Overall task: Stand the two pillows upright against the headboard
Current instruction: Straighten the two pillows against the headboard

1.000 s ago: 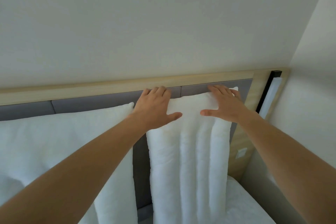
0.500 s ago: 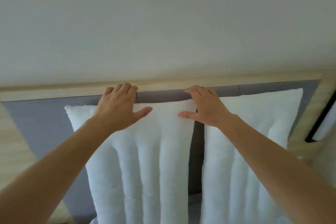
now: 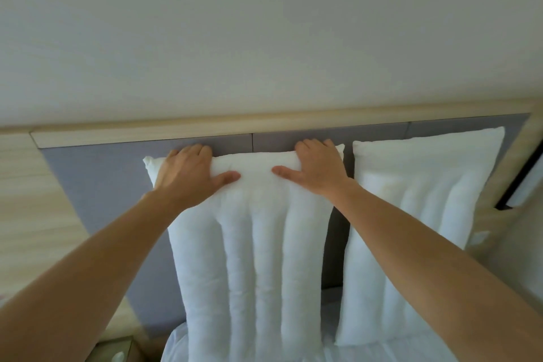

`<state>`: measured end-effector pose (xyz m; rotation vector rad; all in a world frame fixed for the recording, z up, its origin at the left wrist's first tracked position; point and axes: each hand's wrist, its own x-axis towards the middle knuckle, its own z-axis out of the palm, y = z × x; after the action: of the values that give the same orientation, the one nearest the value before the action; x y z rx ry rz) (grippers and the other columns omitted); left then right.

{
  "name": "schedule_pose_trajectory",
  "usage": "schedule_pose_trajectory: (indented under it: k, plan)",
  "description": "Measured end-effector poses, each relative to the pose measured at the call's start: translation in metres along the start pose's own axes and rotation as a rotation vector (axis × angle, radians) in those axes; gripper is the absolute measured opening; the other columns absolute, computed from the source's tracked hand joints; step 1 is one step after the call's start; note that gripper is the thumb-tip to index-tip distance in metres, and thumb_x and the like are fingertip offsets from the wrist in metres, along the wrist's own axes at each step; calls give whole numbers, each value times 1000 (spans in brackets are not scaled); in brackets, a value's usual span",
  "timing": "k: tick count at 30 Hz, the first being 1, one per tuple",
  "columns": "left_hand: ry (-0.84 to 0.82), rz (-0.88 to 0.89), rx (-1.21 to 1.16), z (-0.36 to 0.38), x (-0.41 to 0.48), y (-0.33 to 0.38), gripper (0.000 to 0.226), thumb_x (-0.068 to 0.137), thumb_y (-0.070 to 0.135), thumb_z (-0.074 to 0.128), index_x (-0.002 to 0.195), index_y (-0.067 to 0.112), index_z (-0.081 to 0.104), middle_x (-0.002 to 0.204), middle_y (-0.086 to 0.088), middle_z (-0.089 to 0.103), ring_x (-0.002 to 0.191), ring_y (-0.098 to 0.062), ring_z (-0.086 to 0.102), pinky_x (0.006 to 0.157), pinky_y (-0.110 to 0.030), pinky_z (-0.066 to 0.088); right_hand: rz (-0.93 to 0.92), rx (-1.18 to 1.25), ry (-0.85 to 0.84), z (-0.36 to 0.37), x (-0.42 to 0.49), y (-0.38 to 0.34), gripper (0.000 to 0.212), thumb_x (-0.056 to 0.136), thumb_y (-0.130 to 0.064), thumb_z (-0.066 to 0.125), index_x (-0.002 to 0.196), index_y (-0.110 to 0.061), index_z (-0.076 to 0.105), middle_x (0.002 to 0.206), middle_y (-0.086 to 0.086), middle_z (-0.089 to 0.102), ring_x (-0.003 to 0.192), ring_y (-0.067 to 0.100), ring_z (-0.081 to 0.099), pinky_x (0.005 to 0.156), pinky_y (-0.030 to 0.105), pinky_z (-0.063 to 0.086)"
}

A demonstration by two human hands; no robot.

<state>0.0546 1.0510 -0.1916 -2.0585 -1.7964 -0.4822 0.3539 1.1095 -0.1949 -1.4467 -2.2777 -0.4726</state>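
Note:
Two white channel-stitched pillows stand upright against the grey padded headboard point(image 3: 97, 185) with its pale wood top rail. The left pillow point(image 3: 252, 258) is in front of me. My left hand point(image 3: 191, 176) grips its top left corner, fingers hooked over the top edge, thumb on the front. My right hand point(image 3: 316, 167) grips its top right corner the same way. The right pillow point(image 3: 417, 214) leans on the headboard untouched, partly hidden behind my right forearm. A narrow strip of headboard shows between the two pillows.
White bed sheet point(image 3: 332, 317) lies under the pillows. A wood panel point(image 3: 32, 214) flanks the headboard on the left, with a bedside surface point(image 3: 114, 350) below it. On the right sit a wood side panel, a wall socket point(image 3: 480, 236) and a black-framed strip point(image 3: 520, 182).
Both hands have left the right pillow and shifted left onto the left pillow, now gripping its two top corners. The view has swung left with them.

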Motion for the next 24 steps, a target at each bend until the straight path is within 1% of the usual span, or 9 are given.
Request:
schedule_pose_trajectory:
  k: [3, 5, 7, 12, 15, 17, 19, 21, 24]
  plan:
    - [67, 47, -61, 3, -1, -3, 66, 82, 89, 34, 75, 24, 38, 75, 7, 42, 82, -30, 57, 78, -41, 37, -22, 0, 18, 0, 5, -2, 86, 81, -95, 18, 81, -16, 54, 82, -2, 60, 80, 24, 58, 83, 42, 38]
    - [93, 74, -110, 1, -1, -6, 62, 83, 86, 38, 71, 26, 33, 70, 9, 39, 73, -28, 51, 72, -39, 32, -32, 13, 37, -2, 8, -5, 81, 81, -93, 23, 75, -16, 50, 74, -3, 54, 74, 25, 56, 80, 42, 38]
    - [94, 82, -156, -3, -3, -11, 61, 83, 84, 38, 69, 25, 32, 67, 8, 39, 69, -26, 45, 66, -39, 31, -43, 46, 53, -6, 11, -12, 80, 81, -92, 27, 72, -15, 48, 70, -4, 51, 68, 25, 53, 77, 42, 38]
    - [147, 79, -218, -12, -8, -22, 61, 85, 80, 45, 66, 23, 32, 62, 8, 39, 61, -28, 42, 54, -38, 26, -77, 126, 85, -18, 21, -22, 78, 78, -91, 33, 68, -14, 44, 64, -4, 47, 62, 24, 46, 71, 41, 36]
    - [157, 56, -228, -19, -3, -22, 62, 85, 80, 47, 65, 23, 31, 60, 9, 40, 58, -28, 41, 52, -38, 24, -70, 185, 110, -30, 28, -19, 74, 74, -90, 41, 63, -17, 36, 57, -6, 40, 58, 26, 45, 62, 37, 27]
    - [149, 47, -240, -18, 1, -18, 62, 84, 80, 48, 65, 24, 31, 60, 9, 40, 59, -28, 41, 51, -38, 21, -72, 180, 110, -32, 30, -15, 73, 74, -90, 41, 63, -18, 34, 57, -7, 39, 57, 25, 43, 64, 35, 25]
    - [123, 53, -247, -14, 3, -11, 62, 83, 81, 45, 66, 23, 32, 61, 9, 40, 60, -27, 42, 54, -38, 22, -70, 154, 92, -28, 28, -8, 73, 74, -90, 39, 66, -18, 37, 61, -7, 41, 61, 25, 44, 69, 37, 27]
    - [100, 72, -243, -6, 3, -5, 62, 82, 82, 41, 66, 23, 32, 63, 8, 39, 64, -28, 42, 60, -39, 26, -67, 108, 42, -21, 24, -2, 77, 75, -91, 34, 73, -15, 44, 71, -4, 48, 71, 25, 48, 77, 41, 35]
    - [119, 74, -237, 2, 4, -5, 63, 82, 83, 42, 67, 22, 34, 65, 7, 39, 66, -26, 40, 65, -39, 27, -64, 83, 30, -13, 21, 2, 79, 76, -91, 31, 79, -14, 49, 82, -2, 50, 80, 26, 52, 86, 42, 36]
